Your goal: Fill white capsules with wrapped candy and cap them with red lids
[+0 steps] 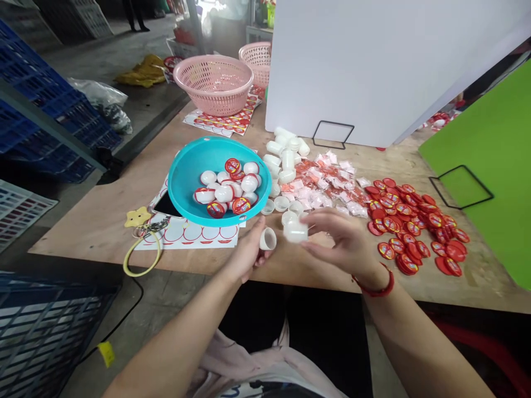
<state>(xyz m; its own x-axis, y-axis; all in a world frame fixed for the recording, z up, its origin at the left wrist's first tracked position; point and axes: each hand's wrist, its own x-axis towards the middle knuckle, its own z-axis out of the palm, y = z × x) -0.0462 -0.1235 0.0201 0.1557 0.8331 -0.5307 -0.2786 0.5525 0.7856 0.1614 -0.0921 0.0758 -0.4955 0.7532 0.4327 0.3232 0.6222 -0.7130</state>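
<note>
My left hand is closed around a small white plastic cup, its open mouth facing right. Across from it, my right hand pinches a white plastic piece, slightly blurred, between thumb and fingers. Behind my hands, several more white cups stand mouth up, with a pile of white cups beyond them. Small pink and clear packets lie heaped beside these. Red printed discs spread to the right. A turquoise basin at left holds white-and-red capsules.
Pink baskets stand at the back on printed sheets. A white panel and a green panel rise behind the piles. A phone and a yellow ring keychain lie at left. Blue crates flank the wooden table.
</note>
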